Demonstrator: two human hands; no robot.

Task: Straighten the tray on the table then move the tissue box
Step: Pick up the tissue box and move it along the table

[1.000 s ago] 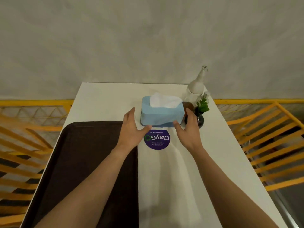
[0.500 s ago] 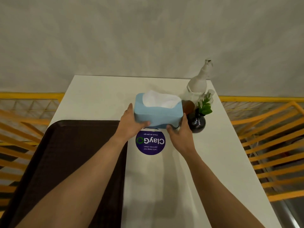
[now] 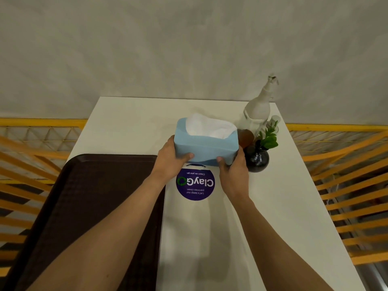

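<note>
Your left hand (image 3: pixel 170 158) and right hand (image 3: pixel 234 168) now clamp blue tissue box (image 3: pixel 205 147) at both ends, lifted off white table (image 3: pixel 273 206) above purple sticker (image 3: pixel 195 183). Brown tray (image 3: pixel 94 196) lies square; relocation underway.

White table (image 3: pixel 273 206); tray (image 3: pixel 94 196), sticker (image 3: pixel 195 182), vase (image 3: pixel 257 159).
</note>
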